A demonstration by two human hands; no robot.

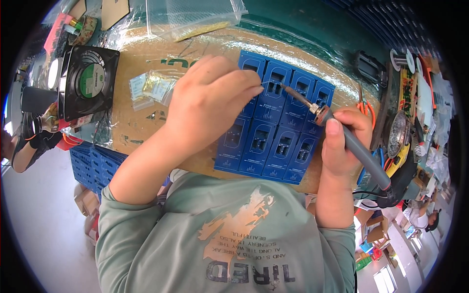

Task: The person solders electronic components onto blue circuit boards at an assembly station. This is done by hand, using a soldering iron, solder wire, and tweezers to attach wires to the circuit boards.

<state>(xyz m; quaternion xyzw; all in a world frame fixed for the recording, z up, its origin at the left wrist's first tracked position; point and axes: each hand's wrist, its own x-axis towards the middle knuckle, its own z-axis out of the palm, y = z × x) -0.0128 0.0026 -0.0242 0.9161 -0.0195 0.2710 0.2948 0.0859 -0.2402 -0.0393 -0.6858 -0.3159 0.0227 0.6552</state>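
Note:
A blue circuit board panel (249, 119), divided into several equal boards with dark cut-outs and white print, lies on brown cardboard in front of me. My right hand (342, 144) grips a grey soldering iron (364, 156), its metal tip pointing left at a cut-out in the upper row of the panel. Over the panel's upper left part, my left hand (205, 105) is closed in a pinch close to that tip. Whatever its fingertips hold is too fine and too covered to make out.
Left of the panel lie small clear bags (152, 89) of parts, with a black fan (91, 80) farther left. A clear plastic box (195, 19) stands at the back. Orange-handled scissors (365, 108), wire spools (403, 61) and tools crowd the right side. More blue panels (93, 163) are stacked lower left.

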